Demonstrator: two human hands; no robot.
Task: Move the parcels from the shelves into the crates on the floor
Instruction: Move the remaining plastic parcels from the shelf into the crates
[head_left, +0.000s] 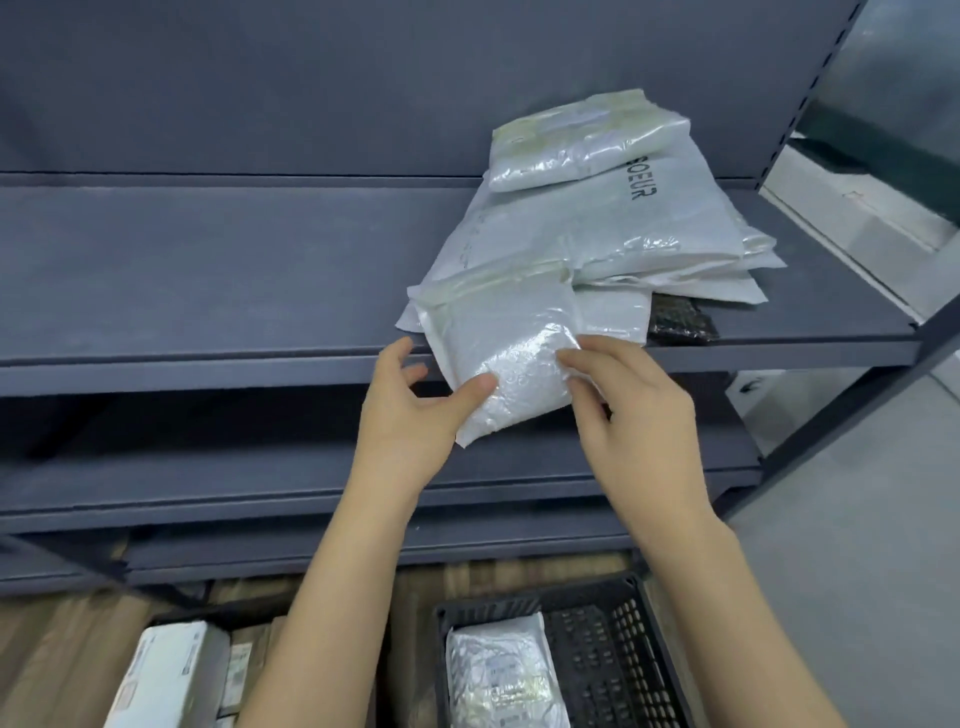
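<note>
Head view: a white bubble-wrap parcel is held at the front edge of the grey shelf, half over the lip. The left hand is pinching the parcel's lower left corner, thumb on top and fingers curled underneath. The right hand is set on the parcel's right edge, fingertips bent onto the wrap and thumb tucked against its side, so a grip from both sides is seen.

Behind it, a stack of white mailer bags is lying on the same shelf toward the right end; one is printed with dark letters (partly readable only). A smaller padded parcel is perched on top of the stack, against the back panel. A dark flat packet is tucked under the stack's front right corner.

Lower shelves are seen below. On the floor, a black slatted crate is placed under the right forearm, with one white wrapped parcel already lying in its left half. To the left, a white box is seen in another bin (contents beside it blurred).
</note>
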